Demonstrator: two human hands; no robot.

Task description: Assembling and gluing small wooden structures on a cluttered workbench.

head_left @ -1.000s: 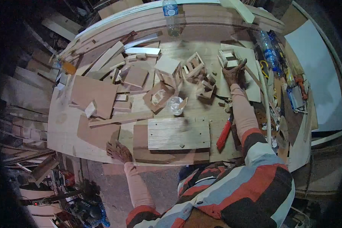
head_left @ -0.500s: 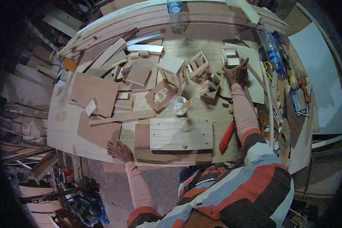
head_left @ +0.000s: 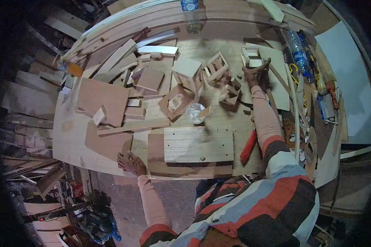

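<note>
My left hand (head_left: 132,163) rests on the front edge of the wooden worktable, fingers spread, holding nothing. My right hand (head_left: 256,75) reaches far right, thumb and fingers apart at the near side of a small open wooden frame (head_left: 252,52). Whether it touches the frame I cannot tell. The frame stands on a pale thin board (head_left: 279,80). Left of my right hand are a slatted wooden box (head_left: 215,68) and a small block assembly (head_left: 230,94). Before me, a pale rectangular panel with small dark holes (head_left: 198,144) lies on brown boards, a little wood chip on it.
A red-handled tool (head_left: 248,147) lies beside my right forearm. A clear plastic cup (head_left: 195,113) holds a wood piece. Wood offcuts (head_left: 115,61) crowd the back left. A plastic bottle (head_left: 191,18) stands at the back; another bottle (head_left: 299,53) and tools line the right edge.
The whole view has shifted slightly. Both hands stay in nearly the same places, the left at the table edge and the right by the small frame.
</note>
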